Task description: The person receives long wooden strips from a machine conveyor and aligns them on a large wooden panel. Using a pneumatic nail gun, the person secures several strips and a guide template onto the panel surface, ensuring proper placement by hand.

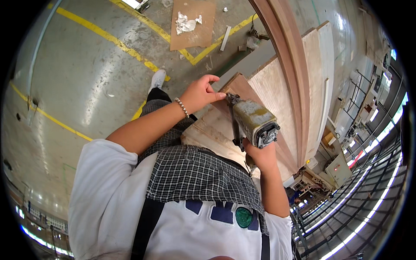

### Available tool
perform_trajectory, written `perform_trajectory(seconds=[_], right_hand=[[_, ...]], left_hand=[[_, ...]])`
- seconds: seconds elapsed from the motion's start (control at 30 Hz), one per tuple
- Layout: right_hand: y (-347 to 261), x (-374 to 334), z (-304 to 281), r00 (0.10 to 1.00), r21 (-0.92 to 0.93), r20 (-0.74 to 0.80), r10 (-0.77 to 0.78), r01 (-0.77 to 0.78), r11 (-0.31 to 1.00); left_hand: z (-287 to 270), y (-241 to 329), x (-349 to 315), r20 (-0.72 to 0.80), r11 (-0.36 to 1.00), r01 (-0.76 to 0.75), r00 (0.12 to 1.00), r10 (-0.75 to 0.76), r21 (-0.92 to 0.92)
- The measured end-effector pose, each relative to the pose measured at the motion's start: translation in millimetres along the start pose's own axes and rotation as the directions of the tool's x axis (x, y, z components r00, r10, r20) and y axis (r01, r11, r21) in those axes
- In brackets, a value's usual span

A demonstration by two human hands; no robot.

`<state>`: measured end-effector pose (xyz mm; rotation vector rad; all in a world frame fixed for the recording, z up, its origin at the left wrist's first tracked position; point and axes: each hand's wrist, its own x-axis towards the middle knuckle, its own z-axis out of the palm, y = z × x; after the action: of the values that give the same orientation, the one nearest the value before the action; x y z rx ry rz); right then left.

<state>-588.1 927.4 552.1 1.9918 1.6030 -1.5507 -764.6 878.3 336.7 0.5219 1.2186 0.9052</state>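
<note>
My right hand (263,155) is wrapped round the handle of a worn, yellowish nail gun (256,118). The gun's nose rests at or just above a reddish-brown wooden strip (242,87), close to its end; exact contact is hidden. My left hand (200,93), with a beaded bracelet at the wrist, is at the strip's end beside the nose. Its thumb reaches out to the strip's edge, the index finger stands apart from it, and the other fingers are mostly hidden. Under the strip lie pale wooden panels (271,84).
A long curved wooden moulding (299,86) runs across the panels on the right. On the floor ahead lie a cardboard sheet (207,32) with crumpled white paper (185,22) and a pale offcut (225,38). Yellow floor lines (104,35) cross at left. A grey box (339,170) stands far right.
</note>
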Motion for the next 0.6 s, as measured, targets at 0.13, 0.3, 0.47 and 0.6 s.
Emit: perform_trajectory(seconds=[0.13,0.3,0.47,0.6], right_hand=[[-2,3,0,0.999,-0.037,0.019,-0.034,0.034,0.999],[-7,4,1,0.998,-0.023,0.027,-0.050,0.051,0.998],[-7,3,-1,0.997,-0.113,0.042,-0.063,0.067,0.991],[1,-7,-13,1.000,0.014,-0.019,0.000,0.001,1.000]], left_hand=[[0,-2,0,0.012,0.998,0.009,1.000,-0.009,-0.059],[-1,-3,1,-0.010,0.999,-0.026,1.000,0.026,0.023],[-1,2,-3,0.006,1.000,-0.030,1.000,0.030,0.003],[-17,19,5,0.134,0.978,-0.045,0.991,0.017,0.206]])
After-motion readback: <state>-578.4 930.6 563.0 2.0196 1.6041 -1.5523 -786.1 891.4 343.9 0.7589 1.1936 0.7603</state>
